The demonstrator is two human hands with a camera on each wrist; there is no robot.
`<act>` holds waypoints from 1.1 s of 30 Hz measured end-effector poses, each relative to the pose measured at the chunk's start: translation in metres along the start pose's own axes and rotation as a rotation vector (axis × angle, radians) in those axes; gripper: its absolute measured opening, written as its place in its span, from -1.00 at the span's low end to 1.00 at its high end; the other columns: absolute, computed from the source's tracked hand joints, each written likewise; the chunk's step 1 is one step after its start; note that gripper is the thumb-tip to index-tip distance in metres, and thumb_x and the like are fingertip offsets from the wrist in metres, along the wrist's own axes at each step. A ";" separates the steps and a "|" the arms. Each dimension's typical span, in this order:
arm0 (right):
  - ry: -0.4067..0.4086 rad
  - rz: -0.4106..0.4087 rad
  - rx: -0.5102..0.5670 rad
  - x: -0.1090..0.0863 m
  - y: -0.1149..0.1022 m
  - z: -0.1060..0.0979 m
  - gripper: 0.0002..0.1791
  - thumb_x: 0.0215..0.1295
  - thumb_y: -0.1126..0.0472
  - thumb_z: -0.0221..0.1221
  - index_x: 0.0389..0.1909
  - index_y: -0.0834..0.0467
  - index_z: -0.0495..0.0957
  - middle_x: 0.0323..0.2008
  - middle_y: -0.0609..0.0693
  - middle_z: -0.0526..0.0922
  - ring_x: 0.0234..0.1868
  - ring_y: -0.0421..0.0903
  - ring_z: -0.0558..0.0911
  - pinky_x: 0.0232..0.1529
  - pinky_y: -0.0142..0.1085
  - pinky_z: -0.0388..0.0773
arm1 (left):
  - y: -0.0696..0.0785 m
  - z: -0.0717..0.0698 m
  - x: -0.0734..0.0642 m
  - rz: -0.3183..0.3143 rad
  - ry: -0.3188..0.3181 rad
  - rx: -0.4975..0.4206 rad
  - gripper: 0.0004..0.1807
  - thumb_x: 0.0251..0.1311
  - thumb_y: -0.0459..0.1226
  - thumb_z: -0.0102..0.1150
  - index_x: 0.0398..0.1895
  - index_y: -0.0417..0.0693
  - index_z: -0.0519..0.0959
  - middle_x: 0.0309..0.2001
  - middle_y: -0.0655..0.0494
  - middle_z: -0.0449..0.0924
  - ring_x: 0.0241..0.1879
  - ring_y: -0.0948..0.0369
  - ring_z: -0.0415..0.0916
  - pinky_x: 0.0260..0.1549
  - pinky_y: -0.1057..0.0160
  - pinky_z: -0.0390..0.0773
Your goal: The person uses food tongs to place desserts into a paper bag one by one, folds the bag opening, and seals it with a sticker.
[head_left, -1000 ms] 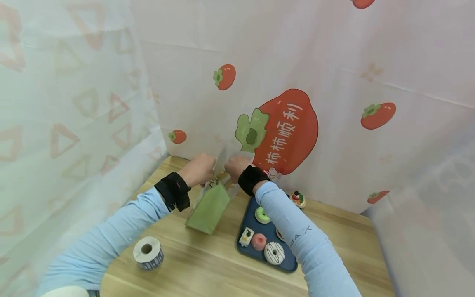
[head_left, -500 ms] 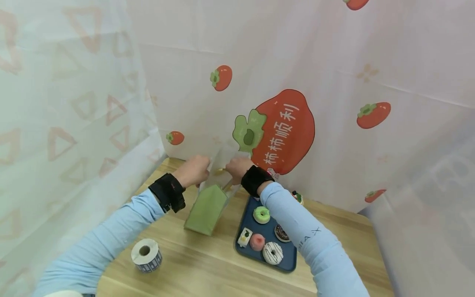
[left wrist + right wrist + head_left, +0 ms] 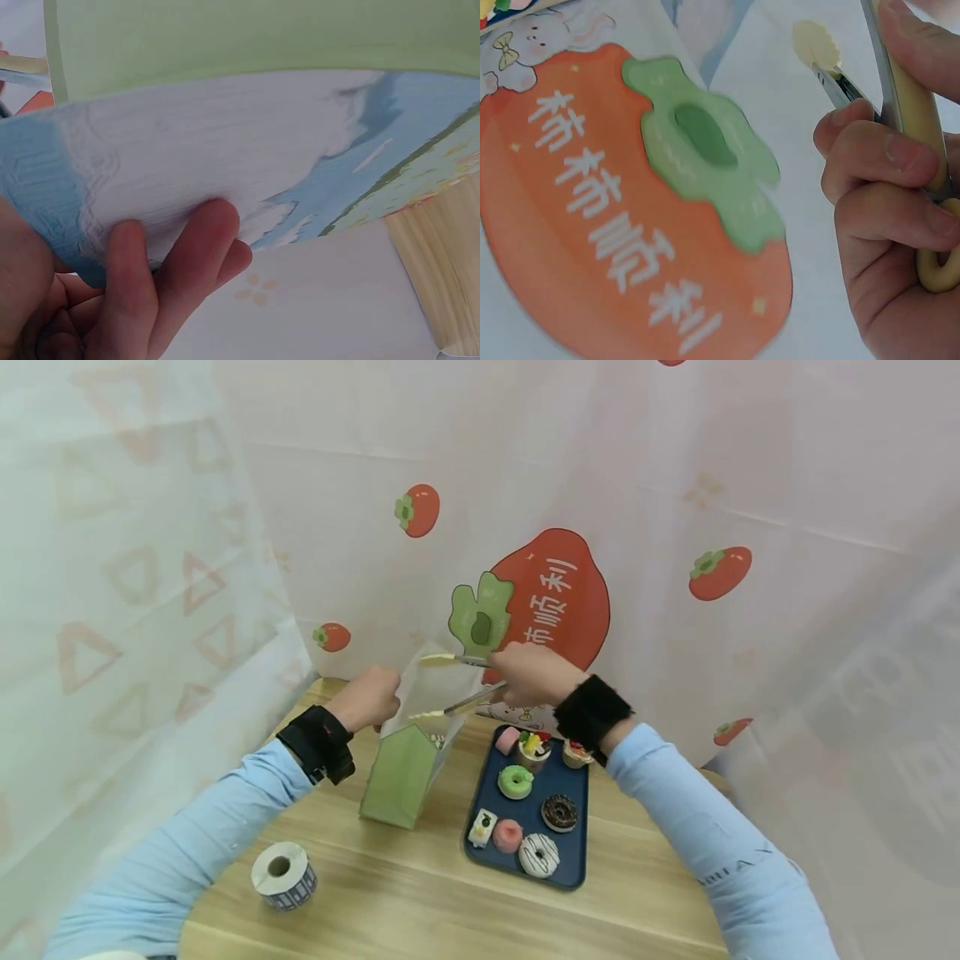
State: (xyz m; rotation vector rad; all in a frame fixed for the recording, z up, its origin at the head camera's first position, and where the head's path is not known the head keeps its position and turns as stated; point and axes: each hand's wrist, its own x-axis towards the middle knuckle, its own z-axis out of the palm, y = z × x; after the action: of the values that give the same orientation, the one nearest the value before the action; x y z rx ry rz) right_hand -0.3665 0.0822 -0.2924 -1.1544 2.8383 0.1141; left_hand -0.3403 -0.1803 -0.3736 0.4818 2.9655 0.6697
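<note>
My left hand [image 3: 371,697] pinches the top edge of a paper bag [image 3: 397,777]. The bag stands upright, with a green side facing me. In the left wrist view, my fingers [image 3: 206,247] lie against its blue-and-white printed face. In my right hand [image 3: 534,672] is a pair of tongs [image 3: 474,700] with pale yellow tips. The tongs stand spread at the bag's mouth with nothing between the tips. The right wrist view shows my fingers curled round their handle [image 3: 915,120]. What lies inside the bag is hidden.
Right of the bag lies a blue tray [image 3: 572,860] holding a white-striped donut [image 3: 538,856], a chocolate donut [image 3: 559,812], a green donut [image 3: 516,782] and several small cakes. A label roll [image 3: 285,877] stands at the front left. A printed curtain [image 3: 652,468] rises behind the table.
My right hand has moved up and right from the bag's mouth, bringing the spread tongs into view. My left hand stays at the bag's edge. The head view has shifted, and more of the tray shows.
</note>
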 end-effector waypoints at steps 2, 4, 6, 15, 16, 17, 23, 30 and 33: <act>0.073 0.023 0.064 -0.016 0.007 -0.006 -0.52 0.21 0.11 0.37 0.13 0.15 0.54 -0.26 0.00 0.69 -0.35 -0.10 0.61 -0.34 -0.28 0.61 | -0.003 -0.001 0.000 -0.012 -0.010 -0.005 -0.85 0.19 -0.53 -0.08 -0.35 -0.34 0.53 -0.49 -0.11 0.59 -0.70 0.16 0.55 -0.69 0.33 0.44; 0.175 0.020 0.134 -0.035 0.017 -0.009 -0.50 0.21 0.16 0.36 0.16 0.19 0.51 -0.30 0.05 0.69 -0.41 -0.06 0.58 -0.39 -0.25 0.57 | -0.006 -0.002 0.000 -0.019 -0.015 -0.014 -0.85 0.18 -0.53 -0.09 -0.35 -0.34 0.52 -0.47 -0.12 0.58 -0.70 0.17 0.55 -0.68 0.32 0.46; 0.270 0.001 0.196 -0.055 0.027 -0.009 -0.49 0.23 0.19 0.35 0.18 0.21 0.49 -0.23 0.07 0.71 -0.39 -0.09 0.60 -0.35 -0.23 0.60 | -0.007 -0.004 0.000 -0.020 -0.014 -0.022 -0.85 0.16 -0.54 -0.09 -0.38 -0.35 0.52 -0.46 -0.14 0.58 -0.69 0.16 0.55 -0.67 0.31 0.47; 0.467 0.036 0.342 -0.148 0.050 0.037 -0.74 0.22 0.24 0.35 -0.13 0.16 0.52 -0.62 -0.15 0.23 -0.63 -0.29 0.18 -0.57 -0.40 0.14 | -0.018 -0.008 -0.004 -0.020 0.004 0.027 -0.83 0.13 -0.53 -0.09 -0.44 -0.35 0.54 -0.53 -0.13 0.61 -0.70 0.18 0.55 -0.66 0.31 0.51; 0.482 0.049 0.355 -0.157 0.051 0.045 -0.72 0.22 0.24 0.35 -0.09 0.17 0.54 -0.63 -0.17 0.22 -0.64 -0.32 0.17 -0.59 -0.42 0.13 | -0.018 -0.008 -0.004 -0.022 0.006 0.025 -0.83 0.13 -0.53 -0.09 -0.43 -0.36 0.55 -0.53 -0.13 0.61 -0.70 0.18 0.56 -0.67 0.31 0.52; 0.486 0.070 0.368 -0.165 0.050 0.053 -0.69 0.22 0.24 0.35 -0.05 0.17 0.54 -0.64 -0.19 0.22 -0.65 -0.34 0.16 -0.60 -0.44 0.13 | -0.019 -0.008 -0.005 -0.026 0.009 0.024 -0.83 0.13 -0.53 -0.09 -0.42 -0.36 0.55 -0.52 -0.14 0.61 -0.70 0.19 0.56 -0.67 0.31 0.53; 0.399 0.257 0.463 -0.208 0.041 0.105 -0.42 0.28 0.16 0.31 0.27 0.31 0.45 -0.66 -0.21 0.25 -0.70 -0.39 0.14 -0.66 -0.45 0.13 | -0.024 -0.011 -0.007 -0.033 0.004 0.030 -0.84 0.12 -0.53 -0.08 -0.42 -0.37 0.54 -0.51 -0.15 0.61 -0.70 0.18 0.56 -0.66 0.29 0.53; 0.264 0.398 0.570 -0.235 0.029 0.155 -0.36 0.28 0.10 0.30 0.24 0.43 0.44 -0.67 -0.23 0.27 -0.70 -0.39 0.15 -0.64 -0.47 0.13 | -0.029 -0.013 -0.011 -0.048 -0.007 0.014 -0.84 0.16 -0.52 -0.08 -0.32 -0.41 0.54 -0.49 -0.16 0.63 -0.67 0.16 0.60 -0.66 0.28 0.56; 0.230 0.407 0.619 -0.241 0.024 0.173 -0.35 0.27 0.08 0.30 0.22 0.46 0.44 -0.67 -0.24 0.27 -0.71 -0.40 0.16 -0.65 -0.48 0.14 | -0.030 -0.015 -0.012 -0.048 0.001 0.009 -0.82 0.17 -0.52 -0.07 -0.28 -0.43 0.55 -0.47 -0.16 0.64 -0.67 0.17 0.59 -0.66 0.29 0.56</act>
State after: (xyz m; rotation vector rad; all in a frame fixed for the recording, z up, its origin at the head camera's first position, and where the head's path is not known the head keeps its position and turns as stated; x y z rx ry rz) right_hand -0.2041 0.2836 -0.4396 -0.4835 2.9043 -0.8582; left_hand -0.3396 -0.2161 -0.3736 0.4096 2.9714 0.6528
